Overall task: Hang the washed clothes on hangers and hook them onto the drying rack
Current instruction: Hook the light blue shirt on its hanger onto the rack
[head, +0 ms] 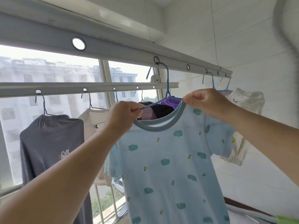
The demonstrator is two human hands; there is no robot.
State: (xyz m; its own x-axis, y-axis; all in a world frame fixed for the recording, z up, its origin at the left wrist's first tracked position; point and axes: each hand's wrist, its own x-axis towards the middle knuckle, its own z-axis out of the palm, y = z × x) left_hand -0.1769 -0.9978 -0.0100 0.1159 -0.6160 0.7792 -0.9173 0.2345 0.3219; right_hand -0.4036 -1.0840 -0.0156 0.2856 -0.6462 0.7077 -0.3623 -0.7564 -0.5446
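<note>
Two bare forearms reach up from the lower corners, and much of what they work on is only partly shown. The pale blue short-sleeved T-shirt printed with small teal frog faces runs off the bottom edge, so its hem cannot be seen, and its left sleeve is largely covered by the left forearm. The thin blue wire hanger shows its hook, neck and left shoulder bar; its right shoulder disappears under the shirt's grey-blue collar. Its hook sits at a round hole in the long grey metal drying rack rail nearest the camera, though whether it passes fully through is hard to make out. The left hand, knuckles toward the camera, has its fingers curled and pinches the left end of the hanger bar together with the collar edge. The right hand is raised slightly higher, its thumb and fingers pinching the right side of the collar, with the fingertips mostly hidden behind the cloth. Behind the neckline, purple and dark garments are only glimpsed. Farther left, a second, farther rail carries a dark grey garment and a cream garment, both partly blocked by the left arm. At the far right, a white elastic-hemmed garment hangs behind the right wrist. Buildings beyond the window are hazy and blurred.
</note>
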